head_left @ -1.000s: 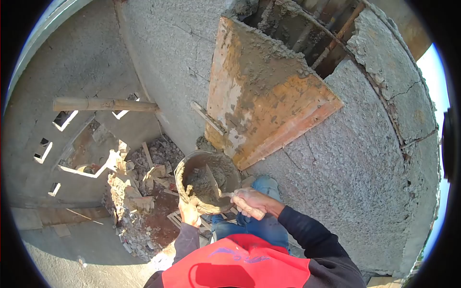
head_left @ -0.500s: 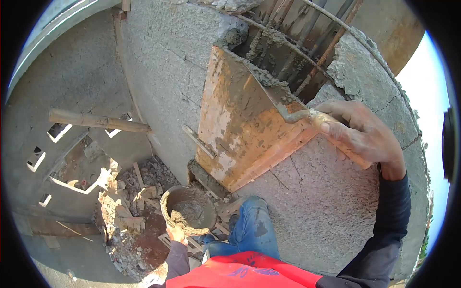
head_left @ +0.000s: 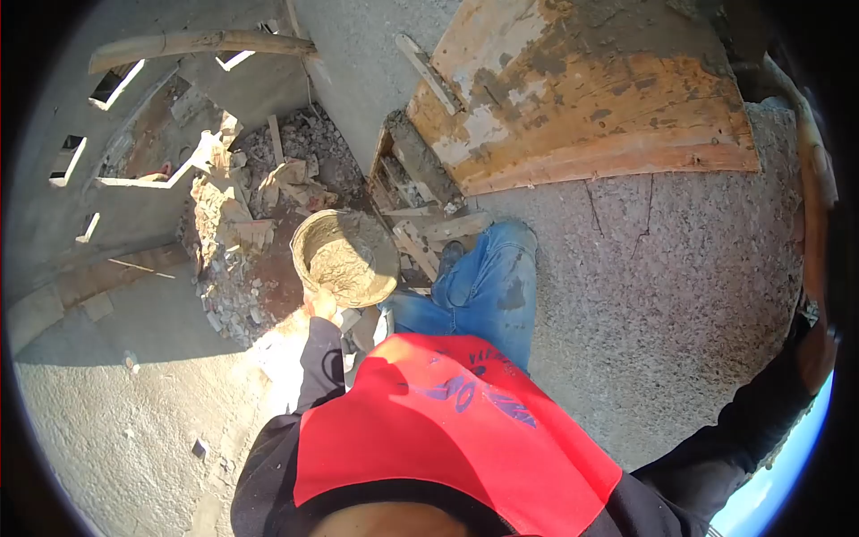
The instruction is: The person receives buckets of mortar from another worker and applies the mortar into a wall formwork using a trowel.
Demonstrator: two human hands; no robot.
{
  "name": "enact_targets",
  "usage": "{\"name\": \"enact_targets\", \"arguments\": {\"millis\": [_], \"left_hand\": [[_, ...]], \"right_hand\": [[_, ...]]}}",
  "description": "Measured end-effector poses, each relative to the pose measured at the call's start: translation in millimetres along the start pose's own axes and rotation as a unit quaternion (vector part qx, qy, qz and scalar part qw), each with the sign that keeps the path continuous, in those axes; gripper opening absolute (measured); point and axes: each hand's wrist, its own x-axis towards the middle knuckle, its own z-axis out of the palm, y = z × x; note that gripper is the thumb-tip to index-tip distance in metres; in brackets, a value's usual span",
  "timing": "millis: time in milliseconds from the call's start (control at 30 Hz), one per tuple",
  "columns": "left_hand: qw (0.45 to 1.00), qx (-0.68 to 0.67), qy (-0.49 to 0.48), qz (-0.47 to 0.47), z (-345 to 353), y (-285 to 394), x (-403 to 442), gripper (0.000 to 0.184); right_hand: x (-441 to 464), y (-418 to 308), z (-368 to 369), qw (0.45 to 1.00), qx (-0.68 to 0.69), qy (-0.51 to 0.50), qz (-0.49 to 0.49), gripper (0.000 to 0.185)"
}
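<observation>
My left hand is closed on the near rim of a round bucket holding wet grey mortar. My right arm reaches to the far right edge, where my right hand is partly cut off and distorted; its fingers and anything in them cannot be made out. No trowel can be clearly seen. Above and to the right of the bucket, a wooden panel smeared with mortar lies against the rough concrete wall. A small wooden strip is at the panel's left edge.
Below the bucket are wooden slats and my legs in blue jeans. Rubble is piled to the left. A wooden beam crosses the upper left, near a wall with small openings. Sunlit concrete fills the lower left.
My right hand has moved from over the panel to the far right edge, and the trowel has gone from clear sight. The view has tilted down. My left hand keeps the bucket.
</observation>
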Motion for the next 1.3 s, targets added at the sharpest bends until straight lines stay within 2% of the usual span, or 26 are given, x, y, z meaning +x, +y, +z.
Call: {"name": "enact_targets", "arguments": {"millis": [33,100,133,200,233,267,300,333,367,400,467,600,733,767,900,1000,1067,1167,1233,1300], "left_hand": [[1.000,-0.019,0.010,-0.013,-4,-8,5,0.050],[0.998,-0.043,0.032,-0.040,-17,-22,16,0.050],[0.996,-0.053,0.043,-0.054,-23,-31,24,0.049],[0.992,-0.067,0.067,-0.082,-33,-49,37,0.049],[0.990,-0.076,0.080,-0.093,-37,-56,43,0.049],[0.987,-0.086,0.090,-0.103,-42,-63,47,0.048],[0.984,-0.095,0.102,-0.112,-47,-70,51,0.048],[0.981,-0.103,0.112,-0.123,-53,-77,52,0.048],[0.977,-0.111,0.123,-0.131,-58,-83,52,0.048],[0.974,-0.120,0.133,-0.140,-66,-88,50,0.047],[0.966,-0.132,0.151,-0.161,-72,-100,46,0.047],[0.952,-0.156,0.180,-0.195,-85,-127,40,0.046],[0.938,-0.171,0.200,-0.224,-91,-145,35,0.045],[0.935,-0.174,0.205,-0.231,-91,-148,34,0.045],[0.923,-0.190,0.215,-0.256,-91,-158,34,0.044],[0.922,-0.212,0.195,-0.258,-98,-185,40,0.041],[0.926,-0.246,0.142,-0.248,-115,-221,47,0.034],[0.923,-0.206,0.202,-0.255,-87,-187,36,0.032],[0.918,-0.206,0.195,-0.276,-74,-170,33,0.032],[0.935,-0.245,0.121,-0.227,-75,-180,36,0.031]], "right_hand": [[5,4,5,0.992,-0.023,-0.006,-0.125,0.043],[16,12,14,0.925,-0.066,-0.001,-0.375,0.042],[-7,-4,35,0.983,0.048,-0.057,-0.167,0.039],[-35,-9,95,0.956,0.214,-0.187,0.070,0.039],[-43,0,138,0.926,0.269,-0.254,0.080,0.038],[-58,8,187,0.918,0.258,-0.292,0.076,0.037],[-76,15,241,0.882,0.285,-0.357,0.113,0.038],[-89,16,291,0.873,0.258,-0.394,0.126,0.039],[-122,34,364,0.907,0.220,-0.349,0.081,0.043],[-148,40,417,0.924,0.194,-0.320,0.079,0.043],[-164,45,493,0.907,0.148,-0.374,0.128,0.042],[-159,56,591,0.893,0.138,-0.388,0.181,0.041],[-140,70,644,0.885,0.091,-0.409,0.203,0.039],[-136,73,650,0.879,0.057,-0.418,0.222,0.038],[-130,83,655,0.885,0.074,-0.400,0.227,0.038],[-136,82,659,0.898,0.095,-0.358,0.236,0.036],[-136,92,659,0.914,0.138,-0.271,0.270,0.033],[-126,107,658,0.902,0.111,-0.319,0.269,0.036],[-122,92,652,0.897,0.101,-0.327,0.280,0.036],[-125,82,656,0.914,0.090,-0.273,0.285,0.038]]}}
